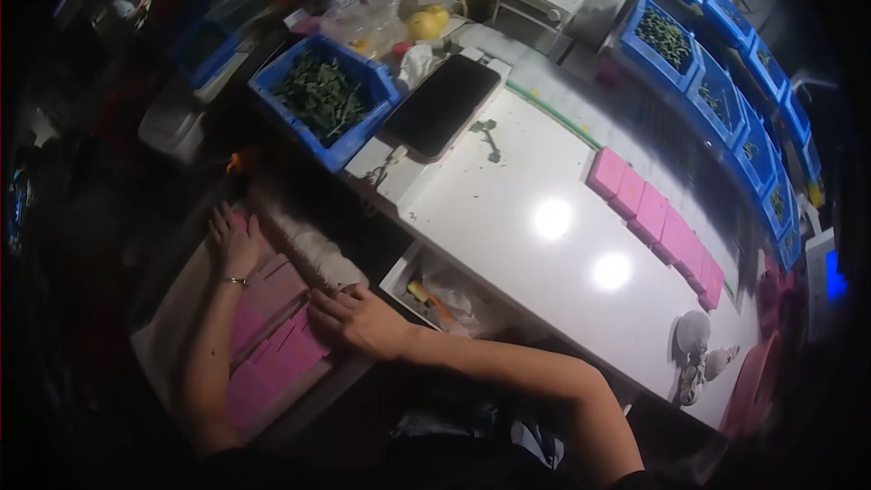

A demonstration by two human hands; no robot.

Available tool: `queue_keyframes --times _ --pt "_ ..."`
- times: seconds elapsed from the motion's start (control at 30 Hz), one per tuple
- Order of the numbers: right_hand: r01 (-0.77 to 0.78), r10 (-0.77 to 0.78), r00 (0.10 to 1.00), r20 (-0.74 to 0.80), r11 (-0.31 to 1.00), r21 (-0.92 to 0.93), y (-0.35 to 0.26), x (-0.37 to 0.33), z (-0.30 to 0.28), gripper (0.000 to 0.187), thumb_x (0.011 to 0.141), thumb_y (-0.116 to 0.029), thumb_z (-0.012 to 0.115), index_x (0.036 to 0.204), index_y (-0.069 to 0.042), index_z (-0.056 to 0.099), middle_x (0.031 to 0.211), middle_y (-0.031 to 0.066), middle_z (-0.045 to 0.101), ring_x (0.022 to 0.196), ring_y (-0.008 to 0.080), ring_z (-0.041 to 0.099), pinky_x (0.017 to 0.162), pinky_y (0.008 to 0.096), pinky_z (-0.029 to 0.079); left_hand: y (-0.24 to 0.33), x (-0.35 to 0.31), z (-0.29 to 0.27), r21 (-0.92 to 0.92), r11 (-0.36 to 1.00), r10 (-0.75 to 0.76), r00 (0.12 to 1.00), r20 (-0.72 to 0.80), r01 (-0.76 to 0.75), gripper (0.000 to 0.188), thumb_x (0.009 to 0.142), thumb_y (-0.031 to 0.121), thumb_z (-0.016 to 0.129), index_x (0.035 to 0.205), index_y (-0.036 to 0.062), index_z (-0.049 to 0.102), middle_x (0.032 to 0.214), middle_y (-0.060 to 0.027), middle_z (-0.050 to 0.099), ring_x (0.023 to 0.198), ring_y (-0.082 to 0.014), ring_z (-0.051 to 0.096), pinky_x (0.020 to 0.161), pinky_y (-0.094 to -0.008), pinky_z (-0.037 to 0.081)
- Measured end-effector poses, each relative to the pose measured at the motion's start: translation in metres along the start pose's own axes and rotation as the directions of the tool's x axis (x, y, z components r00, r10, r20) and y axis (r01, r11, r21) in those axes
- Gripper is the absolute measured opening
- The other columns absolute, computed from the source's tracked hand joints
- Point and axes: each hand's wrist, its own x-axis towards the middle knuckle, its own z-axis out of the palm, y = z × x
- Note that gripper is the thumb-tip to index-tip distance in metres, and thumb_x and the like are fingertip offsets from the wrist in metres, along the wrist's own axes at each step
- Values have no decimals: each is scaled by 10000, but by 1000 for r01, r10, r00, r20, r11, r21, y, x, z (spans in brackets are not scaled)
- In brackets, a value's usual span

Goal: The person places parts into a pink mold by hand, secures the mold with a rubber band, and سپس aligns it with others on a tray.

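A carton (163, 336) at the lower left holds rows of flat pink packets (272, 290). My left hand (234, 243) reaches over its far end, fingers stretched and a little apart, resting by a pink piece; a thin bracelet circles the wrist. At the carton's right side my right hand (363, 319) bends its fingers down on the end of a pink packet (299, 343). Its fingertips are partly hidden against the packets. More pink packets (649, 213) lie in an overlapping row on the white tabletop (508, 245).
A blue bin (272, 82) of dried leaves stands beside a phone (445, 104) at the table's far left. Several blue bins (662, 41) line the far right. A grey-white jointed object (693, 354) lies near the right edge; an open drawer (399, 281) juts out below the table.
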Motion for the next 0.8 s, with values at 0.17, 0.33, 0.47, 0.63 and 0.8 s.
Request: queue_keyframes --times 0.17,0.33,0.47,0.63,0.8 --pt "-6 7 1000 26 1000 -13 -3 0 2 525 807 -174 506 1293 25 478 1387 200 423 1123 236 498 962 359 353 -4 3 2 94 996 3 999 36 -6 817 883 455 520 1441 -42 190 1478 -283 215 1348 -458 244 1123 -470 226" --pt "-37 38 996 82 999 -23 -12 -11 -20 506 814 -141 504 1293 21 478 1391 201 414 1196 262 466 992 366 338 4 13 -7 -91 983 -151 983 106 161 818 819 325 606 1463 36 193 1489 -265 202 1360 -423 237 1116 -447 251" --pt "-176 173 984 33 970 166 -33 -51 -80 494 805 -124 557 1283 -15 501 1343 179 462 1072 269 547 922 367 425 -21 8 -20 -345 917 -169 978 120 201 832 752 150 682 1447 10 247 1474 -287 222 1376 -388 239 1137 -387 229" --pt "-326 420 886 -195 865 382 -30 -95 -173 434 762 11 603 1191 -39 554 1103 162 593 968 290 622 789 371 524 61 -84 -135 -982 184 252 968 3 -44 753 764 -76 625 1434 -4 289 1110 -99 597 982 -149 588 889 -281 492" --pt "-383 513 683 -520 858 343 -45 -99 -232 240 803 49 657 1030 -24 647 812 99 646 640 186 635 550 256 496 189 -156 -207 -952 14 680 701 -214 -304 798 748 -2 696 1434 -13 290 1161 -98 552 1028 -157 558 910 -280 452"
